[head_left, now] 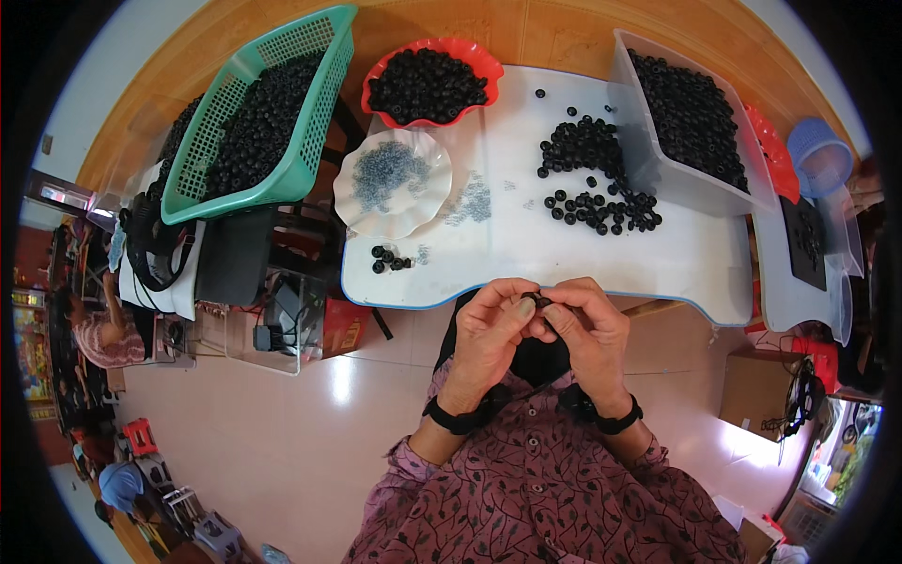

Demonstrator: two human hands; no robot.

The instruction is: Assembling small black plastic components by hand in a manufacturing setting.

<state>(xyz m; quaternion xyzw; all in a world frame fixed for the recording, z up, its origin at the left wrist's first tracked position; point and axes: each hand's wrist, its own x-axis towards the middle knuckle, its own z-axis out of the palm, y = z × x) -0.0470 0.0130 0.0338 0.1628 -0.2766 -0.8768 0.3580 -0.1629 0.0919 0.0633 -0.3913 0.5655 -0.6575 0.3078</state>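
White table top point(526, 254) with a blue edge is seen in front of the person, above a shiny pale floor. Both hands are brought together just below the near edge of the table. A small black ring point(537, 301) is pinched between the fingertips of the left hand point(490, 331) and the right hand point(584, 329); the fingers of both are closed tightly around it, and only a small part of it is shown.

On the table, a loose pile of black rings point(594, 179) is spread in the middle, well apart from the hands. A clear tub point(631, 155) full of the same rings is placed at the right, a red bowl point(430, 83) of them at the far side, and a green basket point(254, 117) at the left. A white scalloped plate point(393, 183) with small grey pieces is set near a few rings point(387, 259).

Both wrists are bent inward, palms turned to each other, and a black band is worn on each wrist.
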